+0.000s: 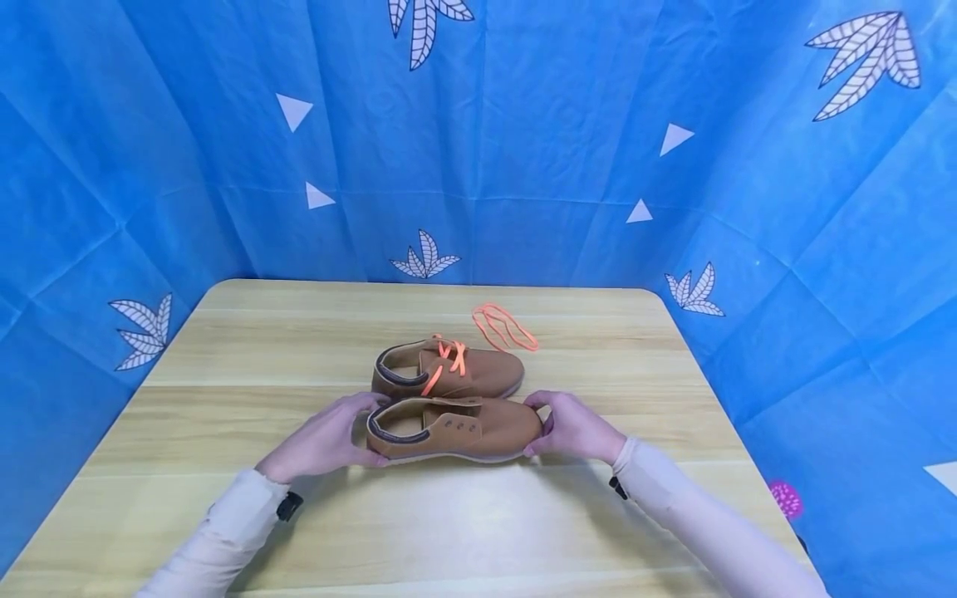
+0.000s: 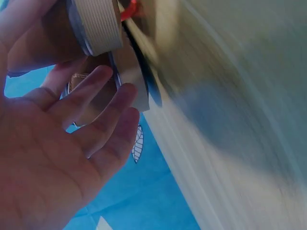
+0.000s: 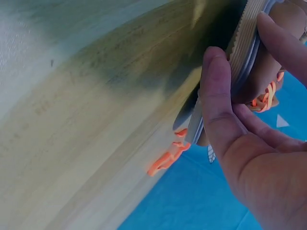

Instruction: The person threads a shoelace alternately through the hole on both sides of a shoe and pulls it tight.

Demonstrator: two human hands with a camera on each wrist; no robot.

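A brown shoe without a lace (image 1: 501, 428) lies sideways between my two hands, its toe to the right. My left hand (image 1: 332, 436) holds it at the heel, with the thumb at the near side. At the toe, my right hand (image 1: 576, 428) grips it between thumb and fingers. The sole (image 3: 247, 43) shows in the right wrist view, tilted off the table. Just behind stands a second brown shoe (image 1: 489, 374), laced with an orange lace (image 1: 458, 361). In the left wrist view the near shoe's heel (image 2: 98, 26) is partly hidden by the hand.
A loose orange shoelace (image 1: 516, 332) lies looped on the wooden table (image 1: 247, 349), behind the shoes. A blue patterned cloth (image 1: 523, 124) hangs around the table's back and sides. Dark straps or devices (image 1: 289, 505) sit at the wrists.
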